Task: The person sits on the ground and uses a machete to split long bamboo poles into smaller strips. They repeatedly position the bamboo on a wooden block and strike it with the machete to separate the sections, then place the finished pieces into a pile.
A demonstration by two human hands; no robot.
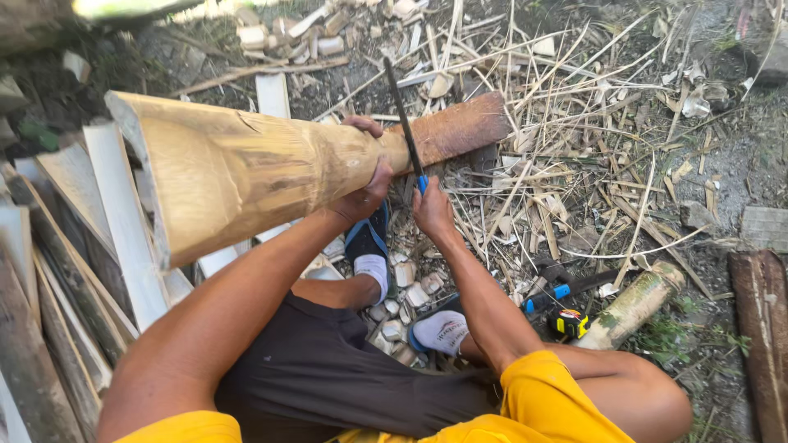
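Seated person's left hand [367,190] grips the narrow neck of a carved wooden log [246,168], its long axis slanting up to the right above the littered ground. Right hand [431,209], just beside, clasps an upright blue-handled saw [405,123] crossing that neck.

Both hands [402,193] forward — fingers clenched

Your left hand [365,190] grips the narrow part of the carved wooden log [246,168], which rests tilted across stacked planks [115,213]. Your right hand [431,209] holds a blue-handled saw [404,123] with its blade against the log, apparently cutting. A tape measure [569,324] lies near among wood scraps [574,164].
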